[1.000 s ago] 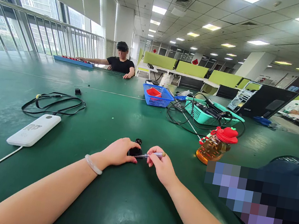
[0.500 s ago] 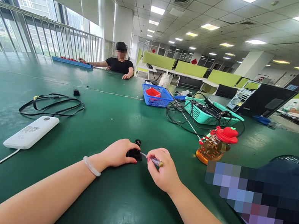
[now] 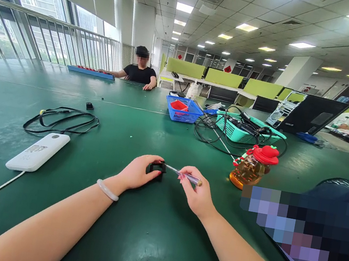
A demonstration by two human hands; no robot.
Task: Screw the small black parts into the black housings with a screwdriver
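Note:
My left hand (image 3: 136,171), with a pale bangle (image 3: 107,190) at its wrist, is closed around a small black part (image 3: 161,168) near the middle of the green table (image 3: 149,234). Fingers cover much of this part, so its kind does not show. A screwdriver (image 3: 190,178) with a clear purplish handle is pinched in my right hand (image 3: 196,196). Its metal shaft points left, and the tip meets the upper right side of the black part; whether it sits in a screw cannot be made out.
To the left lie a white power bank (image 3: 39,151) with a cord and a looped black cable (image 3: 61,122). A red-lidded bottle (image 3: 250,168) stands right of my hands. Behind are a blue basket (image 3: 182,115) and a teal basket (image 3: 237,135) with cables. A person (image 3: 140,72) sits opposite.
My left hand has turned the black part to a different angle. The screwdriver and my right hand have shifted slightly right, showing more of the shaft.

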